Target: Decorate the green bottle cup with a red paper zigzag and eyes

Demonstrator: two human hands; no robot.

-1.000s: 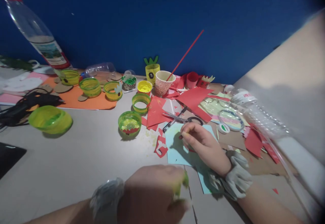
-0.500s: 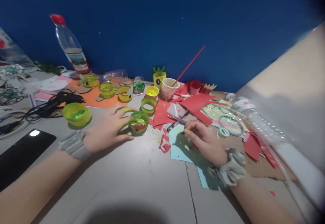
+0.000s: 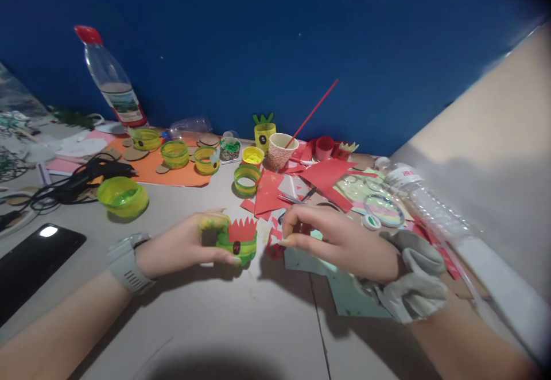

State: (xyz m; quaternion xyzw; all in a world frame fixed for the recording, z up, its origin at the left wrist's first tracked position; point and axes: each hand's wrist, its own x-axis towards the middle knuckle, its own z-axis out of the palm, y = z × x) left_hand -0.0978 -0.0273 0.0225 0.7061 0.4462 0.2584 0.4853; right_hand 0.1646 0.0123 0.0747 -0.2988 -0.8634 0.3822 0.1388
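My left hand (image 3: 189, 239), with paint on its fingers, grips a small green painted ring (image 3: 246, 254). A jagged red paper piece (image 3: 241, 229) stands up on that ring, and a dark round spot shows on its side. To the right, my right hand (image 3: 333, 239) has its thumb and index finger pinched together; whatever is between the tips is too small to make out. It hovers over light blue paper (image 3: 357, 297) and red paper scraps (image 3: 274, 248). Scissors (image 3: 291, 199) lie just beyond it. Another green ring (image 3: 247, 180) stands behind the held one.
At the back are a paper cup (image 3: 282, 151) with a red stick and a small yellow paint pot (image 3: 252, 156). A green bowl (image 3: 123, 197), a glue gun (image 3: 101, 167) and a phone (image 3: 41, 271) lie left. A tall bottle (image 3: 114, 84) leans; a clear bottle (image 3: 434, 202) lies right.
My left hand has closed on the green ring, lifted and turned it, so the red jagged paper now faces up. My right hand has moved left towards it.
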